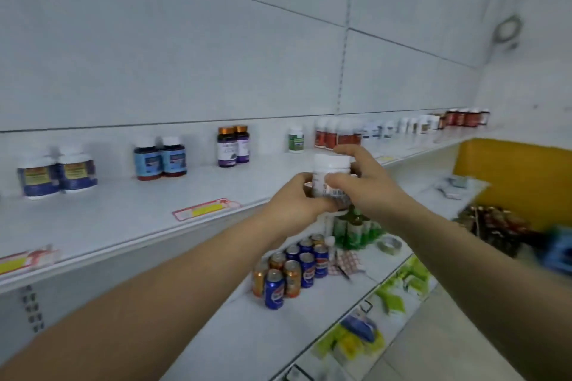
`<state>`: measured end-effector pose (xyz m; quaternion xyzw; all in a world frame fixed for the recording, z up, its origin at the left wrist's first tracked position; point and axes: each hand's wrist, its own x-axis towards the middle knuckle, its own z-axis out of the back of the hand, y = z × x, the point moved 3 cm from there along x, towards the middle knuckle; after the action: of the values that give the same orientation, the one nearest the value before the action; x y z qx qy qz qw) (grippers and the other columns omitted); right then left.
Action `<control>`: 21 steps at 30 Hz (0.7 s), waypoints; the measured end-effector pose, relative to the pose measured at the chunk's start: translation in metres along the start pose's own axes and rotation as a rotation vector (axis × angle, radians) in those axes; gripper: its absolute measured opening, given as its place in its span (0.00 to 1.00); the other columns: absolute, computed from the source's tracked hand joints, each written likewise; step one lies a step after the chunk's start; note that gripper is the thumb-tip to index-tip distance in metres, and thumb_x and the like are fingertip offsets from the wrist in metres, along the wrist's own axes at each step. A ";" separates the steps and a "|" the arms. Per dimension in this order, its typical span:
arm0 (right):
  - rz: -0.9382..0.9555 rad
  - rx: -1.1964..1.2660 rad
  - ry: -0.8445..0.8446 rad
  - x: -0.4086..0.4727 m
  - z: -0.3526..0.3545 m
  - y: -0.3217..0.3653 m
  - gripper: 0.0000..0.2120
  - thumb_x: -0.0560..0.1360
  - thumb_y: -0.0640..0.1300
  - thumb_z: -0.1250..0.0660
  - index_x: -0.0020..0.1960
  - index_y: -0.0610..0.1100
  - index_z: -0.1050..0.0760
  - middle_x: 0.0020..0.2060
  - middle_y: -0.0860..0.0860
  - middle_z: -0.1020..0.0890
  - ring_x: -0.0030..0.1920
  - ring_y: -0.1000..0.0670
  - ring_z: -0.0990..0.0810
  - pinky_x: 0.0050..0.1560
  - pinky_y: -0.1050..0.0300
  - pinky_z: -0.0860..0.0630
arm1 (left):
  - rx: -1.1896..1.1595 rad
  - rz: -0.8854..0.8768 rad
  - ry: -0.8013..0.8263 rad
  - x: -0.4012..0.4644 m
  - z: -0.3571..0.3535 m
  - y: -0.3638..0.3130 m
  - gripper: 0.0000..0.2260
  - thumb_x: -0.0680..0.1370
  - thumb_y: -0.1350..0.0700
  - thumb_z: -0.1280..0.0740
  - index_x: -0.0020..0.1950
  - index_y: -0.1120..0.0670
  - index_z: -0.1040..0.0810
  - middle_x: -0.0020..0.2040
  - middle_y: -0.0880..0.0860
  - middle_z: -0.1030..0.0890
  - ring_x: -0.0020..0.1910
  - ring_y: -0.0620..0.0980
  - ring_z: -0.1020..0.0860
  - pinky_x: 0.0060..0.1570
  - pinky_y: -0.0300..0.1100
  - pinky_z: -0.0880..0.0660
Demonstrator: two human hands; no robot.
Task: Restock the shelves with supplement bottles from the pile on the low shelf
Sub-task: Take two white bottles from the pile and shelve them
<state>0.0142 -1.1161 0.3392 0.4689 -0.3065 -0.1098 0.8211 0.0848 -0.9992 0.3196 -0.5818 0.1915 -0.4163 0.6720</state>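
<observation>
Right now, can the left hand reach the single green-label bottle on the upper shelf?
Probably not yet: the left hand grips the white bottle together with the right hand. The green-label bottle stands unobstructed behind.

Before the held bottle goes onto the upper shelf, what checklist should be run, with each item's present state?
1. Bottle gripped by both the left hand and right hand: ok.
2. Bottle upright, white cap up: ok.
3. Free shelf space by the red-label bottles: ok.
4. Label matches those bottles: cannot tell, blurred.
5. Path to the shelf unobstructed: ok.
6. Cans below clear of the arms: ok.
</observation>
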 end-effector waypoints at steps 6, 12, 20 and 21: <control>-0.100 -0.078 -0.128 0.028 0.136 -0.073 0.23 0.73 0.52 0.32 0.65 0.60 0.36 0.50 0.55 0.28 0.45 0.55 0.23 0.37 0.64 0.26 | -0.032 0.005 0.169 0.112 -0.128 -0.002 0.14 0.71 0.54 0.28 0.53 0.44 0.28 0.49 0.48 0.18 0.49 0.48 0.18 0.50 0.51 0.21; -0.135 -0.063 -0.238 0.095 0.222 -0.150 0.22 0.73 0.53 0.30 0.64 0.58 0.33 0.53 0.49 0.27 0.51 0.48 0.22 0.44 0.55 0.20 | 0.085 -0.050 0.291 0.230 -0.197 0.006 0.21 0.69 0.51 0.26 0.59 0.48 0.27 0.47 0.48 0.18 0.42 0.44 0.20 0.40 0.41 0.24; -0.091 -0.031 -0.247 0.232 0.303 -0.236 0.18 0.72 0.53 0.30 0.60 0.59 0.32 0.54 0.49 0.25 0.51 0.48 0.21 0.51 0.48 0.19 | 0.215 -0.050 0.283 0.408 -0.237 0.016 0.27 0.70 0.50 0.27 0.66 0.49 0.32 0.55 0.49 0.21 0.54 0.48 0.23 0.57 0.50 0.25; -0.090 -0.024 -0.249 0.247 0.314 -0.244 0.18 0.73 0.52 0.31 0.59 0.59 0.32 0.54 0.49 0.25 0.51 0.48 0.21 0.51 0.48 0.19 | 0.220 -0.040 0.277 0.427 -0.243 0.017 0.26 0.70 0.51 0.27 0.66 0.50 0.32 0.55 0.49 0.22 0.54 0.48 0.23 0.56 0.50 0.24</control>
<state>0.0447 -1.5832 0.3503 0.4548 -0.3834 -0.2074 0.7766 0.1580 -1.4851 0.3397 -0.4457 0.2239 -0.5243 0.6902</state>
